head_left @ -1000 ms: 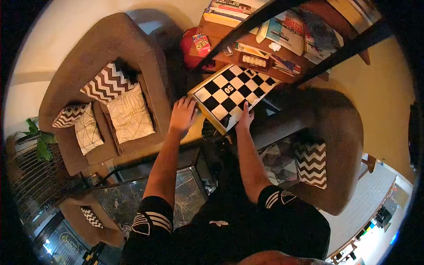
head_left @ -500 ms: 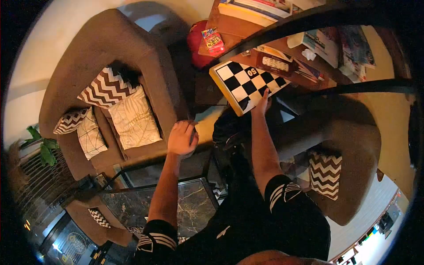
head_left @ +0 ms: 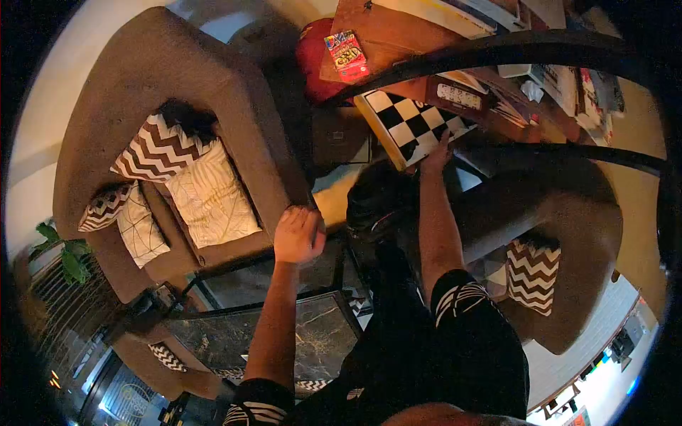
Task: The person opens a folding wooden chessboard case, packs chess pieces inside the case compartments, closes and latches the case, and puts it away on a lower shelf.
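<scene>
My right hand (head_left: 436,155) grips the near edge of a checkerboard game box (head_left: 412,126), thumb on top of its black and white squares. The box has a yellow-brown side, and its far part is hidden beneath the wooden shelf (head_left: 415,88). My left hand (head_left: 299,234) is closed, knuckles up, by the front end of the brown sofa's arm (head_left: 266,142). Whatever its curled fingers hold, if anything, is hidden.
A red card-game pack (head_left: 347,55) lies on the shelf, near books (head_left: 447,15). Zigzag and cream cushions (head_left: 213,195) rest on the sofa. A dark marble table (head_left: 320,334) stands in front of me, an armchair (head_left: 575,234) to my right.
The game box has slid farther under the shelf, covering most of its printed number. My right hand moved along with it. The whole view has shifted slightly; my left hand stays closed.
</scene>
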